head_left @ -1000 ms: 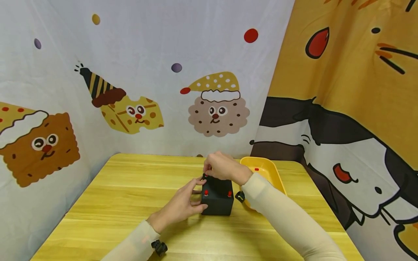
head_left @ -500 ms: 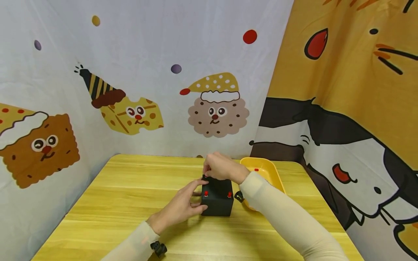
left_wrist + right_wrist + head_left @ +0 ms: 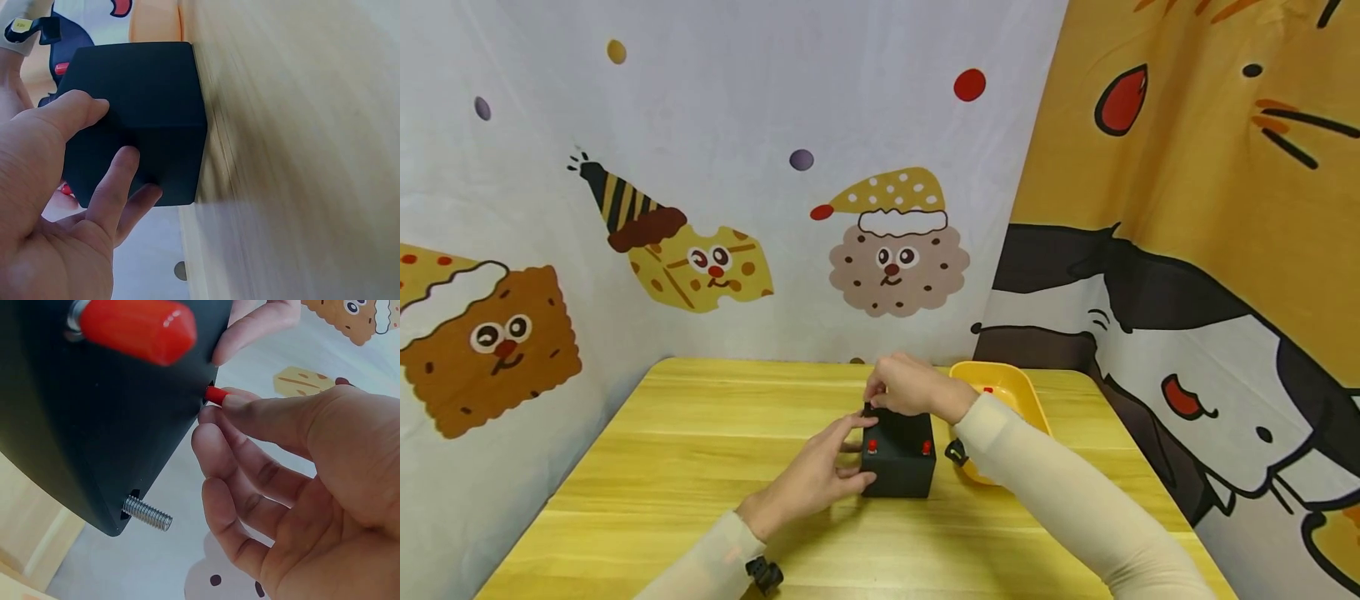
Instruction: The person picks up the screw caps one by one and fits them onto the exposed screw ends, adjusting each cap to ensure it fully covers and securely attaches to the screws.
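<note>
A black box (image 3: 897,477) sits on the table with threaded studs at its top corners. Red caps (image 3: 927,447) cover its two near studs. My left hand (image 3: 811,479) holds the box by its left side, thumb (image 3: 94,111) against one face and other fingers spread over another. Reaching over the top, my right hand (image 3: 910,386) pinches a small red cap (image 3: 216,395) between thumb and fingertips at the far left corner. In the right wrist view, one metal stud (image 3: 147,513) is bare, while a red cap (image 3: 137,328) looms large in front.
A yellow tray (image 3: 1037,404) stands right of the box, partly behind the right forearm, with a small red piece (image 3: 988,390) in it. The wooden table (image 3: 700,442) backs onto a printed curtain (image 3: 737,100).
Both hands keep their places on the box, the right hand's fingers shifting only slightly at the far left corner. The head view drifts a little.
</note>
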A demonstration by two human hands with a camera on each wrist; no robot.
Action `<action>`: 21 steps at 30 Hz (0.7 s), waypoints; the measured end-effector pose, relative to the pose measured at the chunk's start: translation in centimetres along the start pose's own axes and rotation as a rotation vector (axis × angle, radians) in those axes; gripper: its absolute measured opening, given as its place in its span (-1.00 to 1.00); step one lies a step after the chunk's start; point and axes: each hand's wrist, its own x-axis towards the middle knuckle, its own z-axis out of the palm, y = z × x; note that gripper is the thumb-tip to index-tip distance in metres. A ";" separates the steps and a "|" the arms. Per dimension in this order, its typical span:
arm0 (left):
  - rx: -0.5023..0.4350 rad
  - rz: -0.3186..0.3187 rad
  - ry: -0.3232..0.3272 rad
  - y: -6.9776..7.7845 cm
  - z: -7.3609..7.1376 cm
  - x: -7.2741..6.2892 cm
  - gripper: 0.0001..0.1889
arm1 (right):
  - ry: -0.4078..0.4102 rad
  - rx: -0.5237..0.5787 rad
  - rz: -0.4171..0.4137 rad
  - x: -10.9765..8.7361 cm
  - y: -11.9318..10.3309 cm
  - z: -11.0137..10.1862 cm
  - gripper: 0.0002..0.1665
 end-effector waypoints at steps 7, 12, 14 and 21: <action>-0.004 -0.003 0.015 -0.1 0.0 -0.1 -0.18 | 0.007 0.005 -0.023 -0.1 0.0 -0.3 -0.68; -0.023 -0.004 0.011 -0.2 0.1 -0.3 -0.19 | 0.020 0.022 -0.039 -0.4 -0.1 -0.5 -0.66; -0.030 -0.002 0.006 -0.1 0.1 -0.4 -0.19 | 0.044 0.019 -0.049 -0.5 0.0 -0.7 -0.68; -0.027 -0.003 0.009 0.0 0.0 -0.4 -0.19 | 0.121 0.026 -0.067 -1.2 0.2 -1.3 -0.71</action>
